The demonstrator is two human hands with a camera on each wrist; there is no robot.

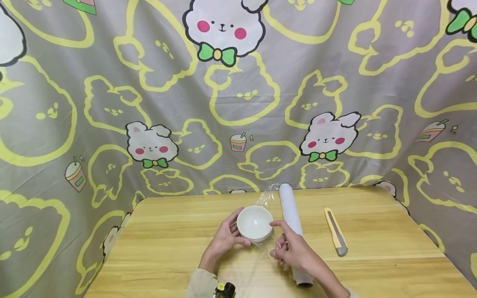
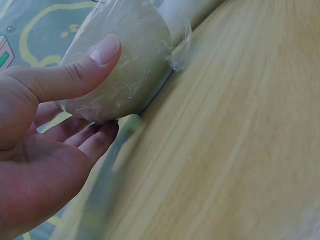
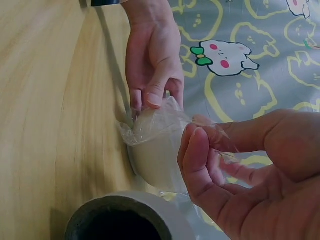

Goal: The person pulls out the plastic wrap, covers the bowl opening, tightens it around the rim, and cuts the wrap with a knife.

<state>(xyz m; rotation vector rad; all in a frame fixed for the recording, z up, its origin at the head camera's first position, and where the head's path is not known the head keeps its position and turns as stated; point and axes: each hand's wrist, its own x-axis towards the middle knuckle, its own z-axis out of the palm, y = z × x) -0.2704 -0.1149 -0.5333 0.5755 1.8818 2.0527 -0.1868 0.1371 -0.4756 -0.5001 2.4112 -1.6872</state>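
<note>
A small white bowl (image 1: 255,223) is in my left hand (image 1: 225,234), thumb at the near side and fingers around the left side. Clear plastic wrap (image 2: 125,60) clings in wrinkles to the bowl's outside, and my left thumb presses on it in the left wrist view. My right hand (image 1: 294,250) pinches a loose edge of the wrap between thumb and fingers, as the right wrist view shows. Its index finger reaches to the bowl's right rim. Right beside the bowl lies the roll of plastic wrap (image 1: 288,205), passing partly under my right hand and forearm.
A yellow utility knife (image 1: 335,231) with a grey end lies on the wooden table (image 1: 380,231), right of the roll. More wrap (image 1: 267,196) stretches from the roll's far end toward the bowl. A patterned grey cloth (image 1: 223,161) hangs behind and at both sides.
</note>
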